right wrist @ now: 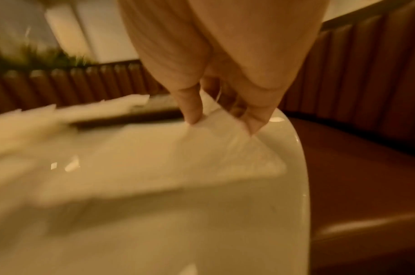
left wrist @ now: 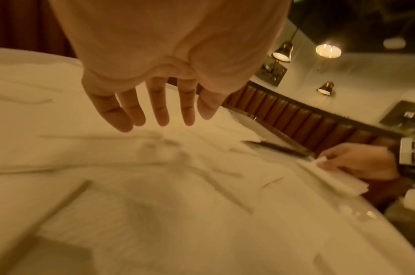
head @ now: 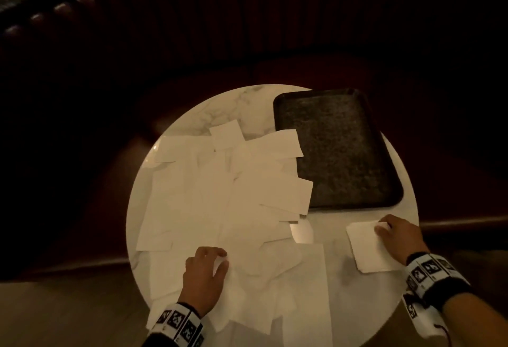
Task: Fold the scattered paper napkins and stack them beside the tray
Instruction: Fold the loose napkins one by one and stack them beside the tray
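Note:
Several white paper napkins (head: 220, 195) lie unfolded and overlapping across the left and middle of the round marble table (head: 343, 280). My left hand (head: 220, 258) hovers just over the nearest ones, fingers (left wrist: 159, 111) straight and spread, holding nothing. A folded square napkin (head: 365, 250) lies in front of the black tray (head: 338, 148), near the table's right edge. My right hand (head: 384, 227) pinches this folded napkin's (right wrist: 202, 158) far corner between thumb and fingertips (right wrist: 193, 115). The left wrist view also catches the folded napkin (left wrist: 338, 178) with its corner lifted.
The tray (right wrist: 131, 116) has nothing on it; some napkins overlap its left rim. A padded brown bench (right wrist: 366, 167) curves around the table's far and right sides. The table edge (right wrist: 300, 167) runs close beside the folded napkin. Wooden floor (head: 68, 313) shows at the lower left.

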### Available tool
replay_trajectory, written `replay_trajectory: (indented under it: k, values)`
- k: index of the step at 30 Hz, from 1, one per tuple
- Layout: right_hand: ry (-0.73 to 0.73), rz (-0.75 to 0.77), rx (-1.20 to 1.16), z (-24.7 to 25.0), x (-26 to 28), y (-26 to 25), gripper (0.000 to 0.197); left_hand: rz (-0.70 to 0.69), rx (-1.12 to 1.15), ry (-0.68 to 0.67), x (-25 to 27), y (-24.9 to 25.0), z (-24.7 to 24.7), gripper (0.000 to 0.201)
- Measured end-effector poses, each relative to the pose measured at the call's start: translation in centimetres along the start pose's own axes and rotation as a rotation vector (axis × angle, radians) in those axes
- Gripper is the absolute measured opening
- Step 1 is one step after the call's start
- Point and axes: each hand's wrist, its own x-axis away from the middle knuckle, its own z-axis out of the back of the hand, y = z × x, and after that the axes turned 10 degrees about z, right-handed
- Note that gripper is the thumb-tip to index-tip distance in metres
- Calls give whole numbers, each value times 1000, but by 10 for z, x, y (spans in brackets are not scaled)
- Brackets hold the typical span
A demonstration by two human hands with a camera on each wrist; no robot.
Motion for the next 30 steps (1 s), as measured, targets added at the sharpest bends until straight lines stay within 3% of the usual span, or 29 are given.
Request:
replay_trajectory:
  k: [2,6,9,13,15,19,30]
  values:
    - [63,-27,50,-10,1,-6,20,62,-156,-15,-4,-6,-6,28]
    - [153,-16,305,-16,13,-50,41,84,-230,-76,-5,-4,-15,45]
    - [85,69,69,-33,7,-105,43,105,-231,-97,-5,-3,-19,47]
    - [59,-167,-459,-48,-13,-162,53,91,-227,-84,-5,-2,-18,47]
    - [70,-244,-562,-52,-19,-175,56,83,-234,-92,-5,-4,-18,48]
    - [52,-323,-587,-60,-28,-181,49,54,-237,-109,-6,-8,-16,49]
    - [72,-335,-498,-59,-34,-196,27,-21,-246,-129,-6,-17,-11,49]
